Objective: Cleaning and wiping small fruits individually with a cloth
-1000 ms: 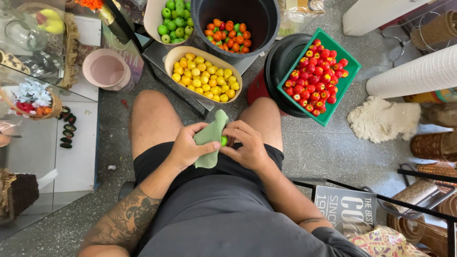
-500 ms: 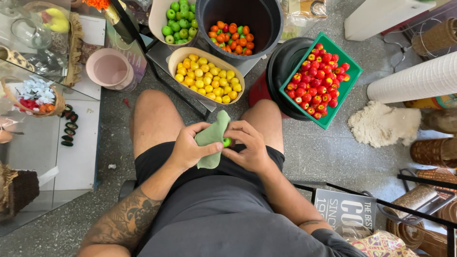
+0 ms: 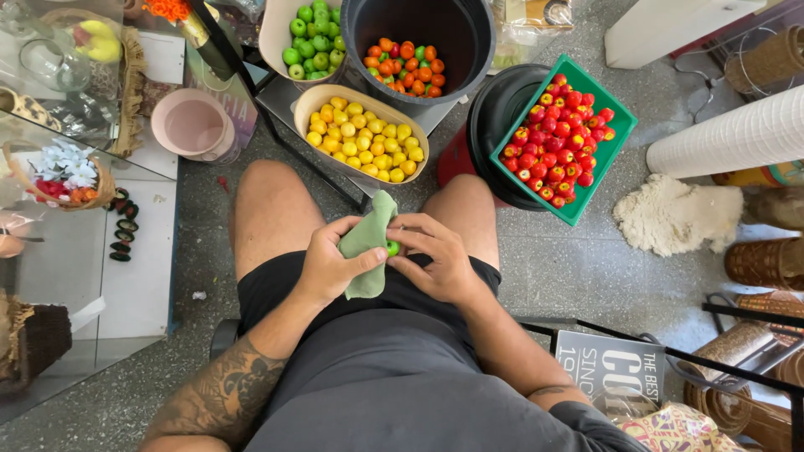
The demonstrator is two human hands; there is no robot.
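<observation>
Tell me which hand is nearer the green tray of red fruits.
Right. The right hand sits below-left of the green tray, pinching a small green fruit; the left hand, holding the green cloth, is farther left.

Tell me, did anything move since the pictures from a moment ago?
Hardly anything. The left hand still holds the green cloth and the right hand still holds the small green ball against it, over the lap. The fingers shifted only slightly. The bowls of yellow balls and green balls and the red tray stayed put.
</observation>
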